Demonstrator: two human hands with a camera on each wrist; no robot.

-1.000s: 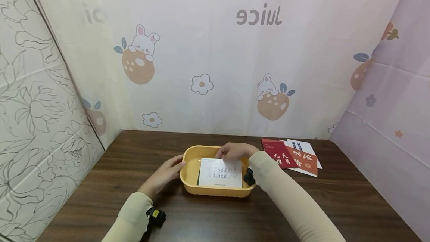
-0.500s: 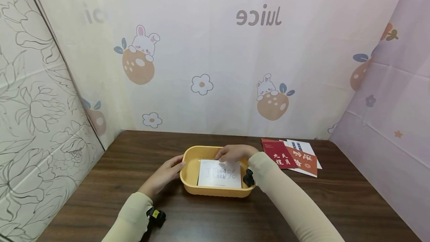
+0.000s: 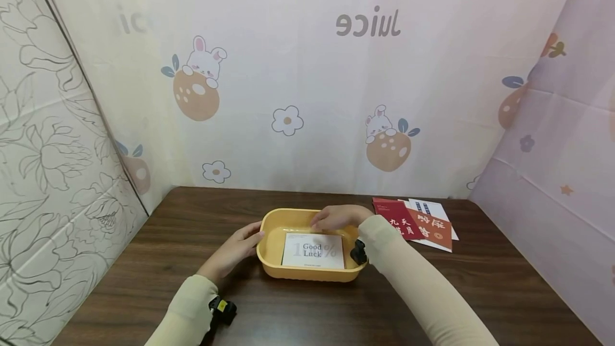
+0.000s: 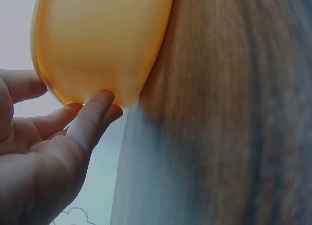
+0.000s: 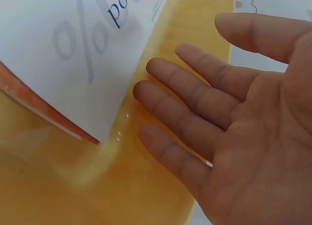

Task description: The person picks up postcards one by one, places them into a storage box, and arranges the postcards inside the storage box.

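While in the head view a Good Luck card (image 3: 312,256) is contained in a yellow tray (image 3: 309,274) on the worktop (image 3: 298,314), red, orange and white cards (image 3: 434,230) are left at the far right, so the work may be judged partly done. In the left wrist view, the tray's end is touched by the left hand (image 4: 48,147), its grip unclosed, fingers extended. In the right wrist view, nothing is held by the right hand (image 5: 239,120), its grip spread just beside the card; an orange sheet (image 5: 29,94) is seen beneath.

A table (image 3: 269,311) bears a basin (image 3: 312,274) and cards (image 3: 414,224).
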